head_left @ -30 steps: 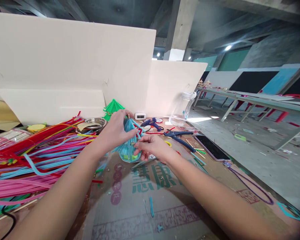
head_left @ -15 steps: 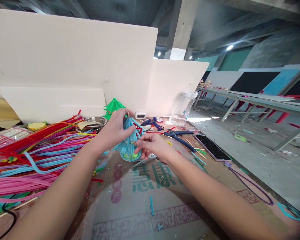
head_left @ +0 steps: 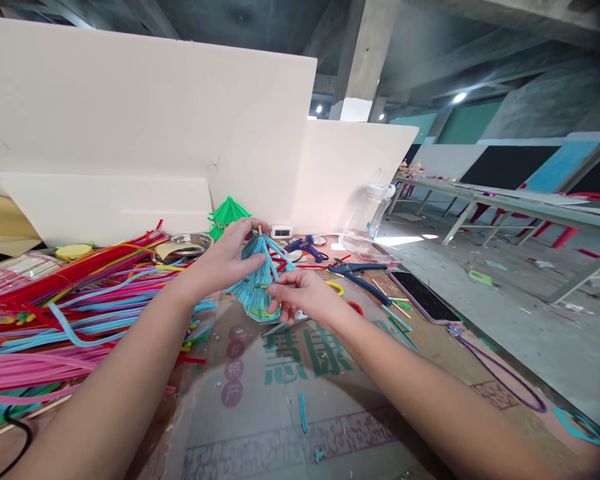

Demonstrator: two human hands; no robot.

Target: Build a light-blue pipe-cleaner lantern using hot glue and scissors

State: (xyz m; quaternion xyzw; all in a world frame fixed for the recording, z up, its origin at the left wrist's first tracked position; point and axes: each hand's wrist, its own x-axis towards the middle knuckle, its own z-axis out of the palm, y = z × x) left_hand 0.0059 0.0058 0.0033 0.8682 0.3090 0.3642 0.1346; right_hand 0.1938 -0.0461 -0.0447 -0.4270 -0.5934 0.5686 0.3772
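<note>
A cone of light-blue pipe cleaners (head_left: 256, 297), shaped like a little pagoda roof, stands on the table with a wooden stick tip showing at its top. My left hand (head_left: 235, 257) wraps its upper left side, thumb across the front. At the lower right edge of the cone is my right hand (head_left: 303, 293), thumb and forefinger pinched together against the blue strands; whatever lies between those fingertips is hidden. Behind stands a green pipe cleaner roof (head_left: 230, 212), partly covered by my left hand. A short blue pipe cleaner piece (head_left: 303, 412) lies on the printed cardboard (head_left: 250, 440).
Many coloured pipe cleaners (head_left: 90, 320) heap at left, beside a metal bowl (head_left: 183, 248). Rightward lie a glue gun (head_left: 306, 248), pliers (head_left: 360, 275) and a phone (head_left: 424, 297). A clear bottle (head_left: 369, 217) and small digital clock (head_left: 281, 232) stand near white boards (head_left: 145, 120).
My right hand has shifted slightly down and its fingers have drawn closer together. The cone has turned or tilted a little; my left hand stays on it.
</note>
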